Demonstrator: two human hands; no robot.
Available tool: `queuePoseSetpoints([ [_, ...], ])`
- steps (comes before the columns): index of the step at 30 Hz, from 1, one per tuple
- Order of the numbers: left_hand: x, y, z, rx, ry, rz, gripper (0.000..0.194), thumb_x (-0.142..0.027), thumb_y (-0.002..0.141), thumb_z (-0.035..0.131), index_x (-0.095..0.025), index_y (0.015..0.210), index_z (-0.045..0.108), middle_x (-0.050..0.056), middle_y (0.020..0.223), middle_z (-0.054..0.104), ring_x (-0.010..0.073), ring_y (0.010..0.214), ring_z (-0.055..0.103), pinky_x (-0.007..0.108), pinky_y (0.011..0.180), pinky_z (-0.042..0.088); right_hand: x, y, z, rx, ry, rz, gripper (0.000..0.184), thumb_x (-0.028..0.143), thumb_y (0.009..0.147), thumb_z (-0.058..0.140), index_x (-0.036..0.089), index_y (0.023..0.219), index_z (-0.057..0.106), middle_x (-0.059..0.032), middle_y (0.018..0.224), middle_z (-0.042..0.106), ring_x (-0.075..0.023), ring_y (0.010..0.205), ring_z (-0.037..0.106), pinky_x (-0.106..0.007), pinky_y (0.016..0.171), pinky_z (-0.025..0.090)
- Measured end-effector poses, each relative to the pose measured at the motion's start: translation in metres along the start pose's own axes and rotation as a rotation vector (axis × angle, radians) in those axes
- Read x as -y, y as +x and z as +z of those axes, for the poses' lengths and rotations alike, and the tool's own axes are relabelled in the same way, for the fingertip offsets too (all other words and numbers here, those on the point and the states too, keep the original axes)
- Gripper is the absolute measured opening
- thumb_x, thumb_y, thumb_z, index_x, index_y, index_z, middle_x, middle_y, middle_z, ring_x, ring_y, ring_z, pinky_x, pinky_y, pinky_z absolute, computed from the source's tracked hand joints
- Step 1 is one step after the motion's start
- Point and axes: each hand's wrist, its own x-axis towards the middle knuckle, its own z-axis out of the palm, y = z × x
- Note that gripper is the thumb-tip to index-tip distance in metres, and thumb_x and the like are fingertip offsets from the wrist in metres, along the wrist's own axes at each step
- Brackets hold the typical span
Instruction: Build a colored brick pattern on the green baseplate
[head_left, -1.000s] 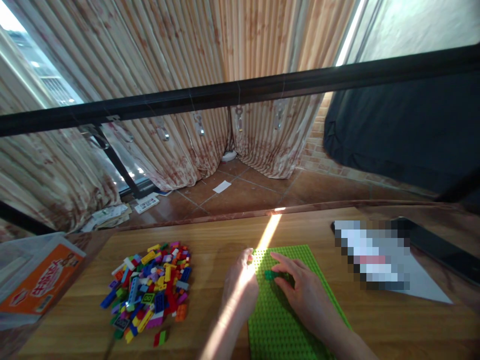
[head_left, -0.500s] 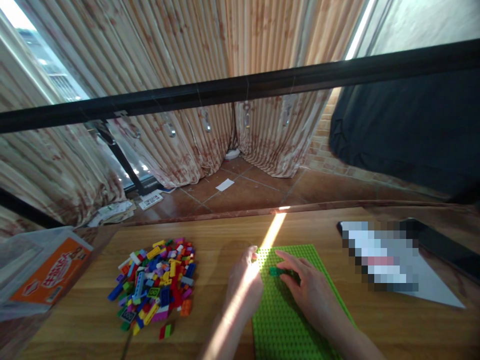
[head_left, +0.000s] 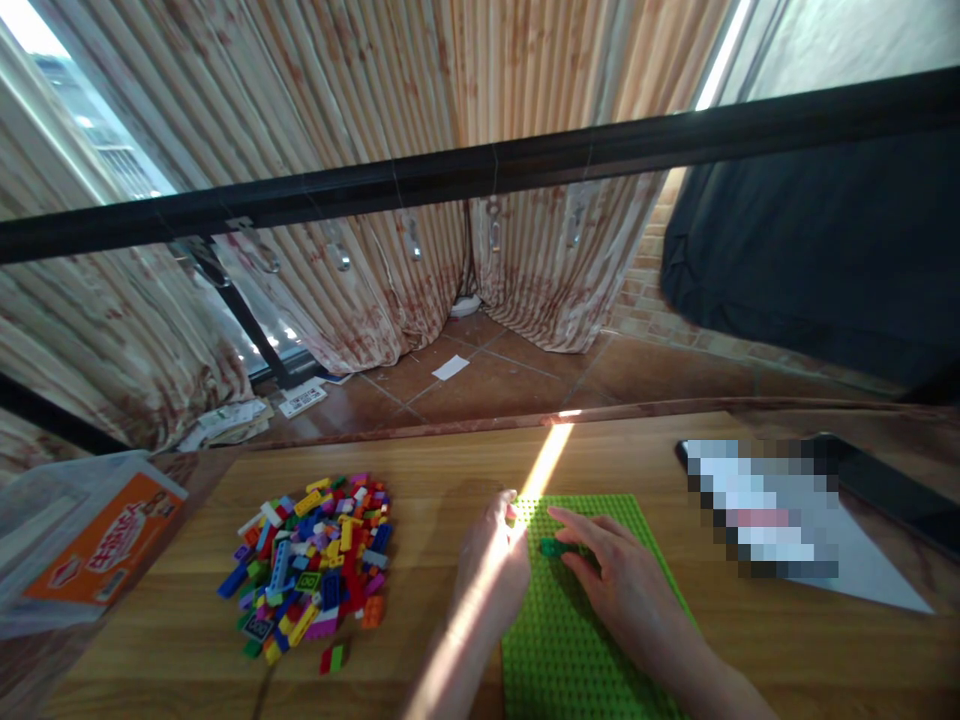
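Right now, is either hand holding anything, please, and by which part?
Unclear: the right hand is at the right end of the dark green brick, the left hand by the far left corner of the green baseplate.

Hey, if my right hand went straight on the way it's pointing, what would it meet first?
Your right hand would most likely meet the dark green brick at its fingertips, though whether they already touch is unclear. Beyond that, the left hand seems next.
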Motion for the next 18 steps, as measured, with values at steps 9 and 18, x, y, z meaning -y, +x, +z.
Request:
queuePoseSetpoints([
  [9,-0.008,0.001,0.003,0.024,0.126,-0.053,0.053,-0.023,0.071,0.063,-0.02,0.123,0.052,0.006,0.11,0.062,0.0177,0.088,0.058,0.026,0.078,0.044,0.004,0.0,-0.002,0.027,0.005,-0.007,0.044,0.01,0.081,0.054,0.023,0.122,0.059,-0.0041,0.095,0.071,-0.022,0.092,0.06,-0.038,0.084,0.048],
  [18,-0.011,0.002,0.004,0.019,0.114,-0.091,0.053,-0.022,0.066,0.066,-0.022,0.118,0.055,0.005,0.107,0.062,0.0197,0.096,0.057,0.028,0.083,0.041,0.003,-0.002,-0.001,0.045,0.028,-0.025,0.044,0.008,0.081,0.054,0.022,0.123,0.057,-0.0041,0.097,0.071,-0.0216,0.095,0.06,-0.036,0.086,0.048],
])
